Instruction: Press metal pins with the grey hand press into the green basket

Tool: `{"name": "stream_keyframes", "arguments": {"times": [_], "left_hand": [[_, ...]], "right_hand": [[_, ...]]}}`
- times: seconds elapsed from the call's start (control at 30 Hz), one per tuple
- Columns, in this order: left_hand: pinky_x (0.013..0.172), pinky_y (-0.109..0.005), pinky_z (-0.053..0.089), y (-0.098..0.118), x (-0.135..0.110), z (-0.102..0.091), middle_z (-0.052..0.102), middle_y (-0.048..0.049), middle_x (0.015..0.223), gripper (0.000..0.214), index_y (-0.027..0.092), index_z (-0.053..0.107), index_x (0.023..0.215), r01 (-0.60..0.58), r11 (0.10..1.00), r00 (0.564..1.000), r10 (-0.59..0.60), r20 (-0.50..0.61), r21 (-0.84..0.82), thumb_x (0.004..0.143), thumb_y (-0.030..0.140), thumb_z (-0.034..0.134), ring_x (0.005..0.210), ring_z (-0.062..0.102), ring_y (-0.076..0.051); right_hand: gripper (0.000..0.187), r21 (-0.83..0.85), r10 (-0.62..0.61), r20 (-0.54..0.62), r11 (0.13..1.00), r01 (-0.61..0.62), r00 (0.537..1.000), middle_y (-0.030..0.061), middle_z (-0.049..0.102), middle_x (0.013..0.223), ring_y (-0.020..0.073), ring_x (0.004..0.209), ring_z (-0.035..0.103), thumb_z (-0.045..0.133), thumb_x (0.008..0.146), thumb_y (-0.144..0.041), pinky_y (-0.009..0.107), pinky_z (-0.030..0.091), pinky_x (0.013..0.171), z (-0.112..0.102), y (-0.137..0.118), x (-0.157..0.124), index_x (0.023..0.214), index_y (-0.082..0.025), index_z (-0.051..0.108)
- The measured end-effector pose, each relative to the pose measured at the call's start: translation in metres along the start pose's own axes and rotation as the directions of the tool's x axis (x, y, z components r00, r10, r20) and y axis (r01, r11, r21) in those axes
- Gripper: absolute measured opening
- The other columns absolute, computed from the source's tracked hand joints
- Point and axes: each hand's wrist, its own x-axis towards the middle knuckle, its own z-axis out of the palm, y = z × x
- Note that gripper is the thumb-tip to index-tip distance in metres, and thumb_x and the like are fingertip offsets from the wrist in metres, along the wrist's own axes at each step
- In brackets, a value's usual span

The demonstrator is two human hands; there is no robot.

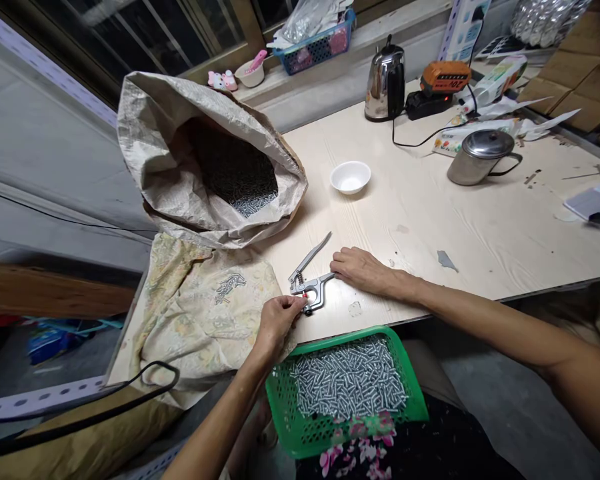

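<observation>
A pair of grey snap-fastener pliers (316,288) lies near the table's front edge, its two handles spread apart and a spring and a red part showing by the jaw. My right hand (363,269) is closed around the end of the lower handle. At the jaw, the fingers of my left hand (279,323) are pinched together; whatever is between them is too small to make out. Below the table edge, a green plastic basket (414,380) full of short silver screw-like pieces (353,380) rests on my lap. More such pieces (230,287) lie on the patterned cloth (180,320) at left.
An open woven sack (150,160) holding many metal pieces stands behind the cloth. Farther back are a white bowl (351,179), a metal mug (475,163), a kettle (385,80) and an orange battery (445,77) on a charger with a cord.
</observation>
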Motion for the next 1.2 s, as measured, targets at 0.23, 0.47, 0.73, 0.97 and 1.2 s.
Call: {"name": "stream_keyframes", "arguments": {"times": [0.23, 0.47, 0.73, 0.97, 1.2], "left_hand": [[0.042, -0.021, 0.028, 0.004, 0.009, -0.005, 0.049, 0.0029, 0.044, 0.040, 0.016, 0.056, 0.053, 0.023, 0.993, 0.993, -0.036, 0.112, 0.115, 0.062, 0.053, 0.071, 0.040, 0.040, -0.007], [0.040, -0.020, 0.032, 0.008, -0.001, -0.001, 0.050, 0.0047, 0.043, 0.040, 0.016, 0.055, 0.058, 0.133, 0.990, 0.983, -0.137, 0.121, 0.042, 0.060, 0.051, 0.075, 0.037, 0.040, -0.006], [0.042, -0.019, 0.038, 0.011, -0.009, 0.003, 0.053, 0.0049, 0.042, 0.038, 0.015, 0.056, 0.064, 0.254, 0.967, 0.957, -0.253, 0.140, 0.011, 0.062, 0.046, 0.078, 0.036, 0.047, -0.007], [0.042, -0.018, 0.038, 0.014, -0.018, 0.006, 0.061, 0.0004, 0.045, 0.036, 0.014, 0.061, 0.068, 0.334, 0.940, 0.933, -0.340, 0.118, 0.066, 0.064, 0.045, 0.079, 0.037, 0.052, -0.008], [0.046, -0.019, 0.045, 0.008, -0.020, 0.006, 0.064, -0.0019, 0.047, 0.031, 0.013, 0.062, 0.069, 0.320, 0.947, 0.938, -0.321, 0.130, 0.031, 0.067, 0.039, 0.079, 0.039, 0.056, -0.009]], "right_hand": [[0.018, -0.010, 0.000, -0.009, 1.000, 0.000, 1.000, 0.0043, 0.059, 0.085, 0.0184, 0.079, 0.043, 0.044, 0.097, -0.019, 0.032, 0.026, 0.066, 0.001, -0.001, 0.000, 0.082, -0.019, 0.055], [0.018, -0.002, 0.011, 0.020, 1.000, -0.011, 1.000, 0.0043, 0.061, 0.088, 0.0188, 0.082, 0.045, 0.044, 0.097, -0.019, 0.032, 0.029, 0.068, -0.004, -0.004, -0.004, 0.083, -0.019, 0.057], [0.016, -0.042, -0.024, -0.036, 0.999, 0.022, 0.999, 0.0070, 0.060, 0.106, 0.0231, 0.094, 0.047, 0.045, 0.097, -0.023, 0.035, 0.032, 0.071, -0.018, 0.004, 0.024, 0.101, -0.022, 0.060], [0.015, -0.148, -0.048, 0.057, 0.987, 0.056, 0.997, 0.0076, 0.062, 0.093, 0.0244, 0.092, 0.047, 0.049, 0.093, -0.019, 0.039, 0.032, 0.077, -0.005, 0.016, 0.054, 0.086, -0.023, 0.062], [0.082, 0.047, -0.156, 0.123, 0.987, 0.152, 0.980, 0.0173, 0.054, 0.126, 0.0324, 0.112, 0.046, 0.066, 0.072, -0.068, 0.044, 0.038, 0.090, -0.022, 0.023, 0.018, 0.129, -0.012, 0.050]]}}
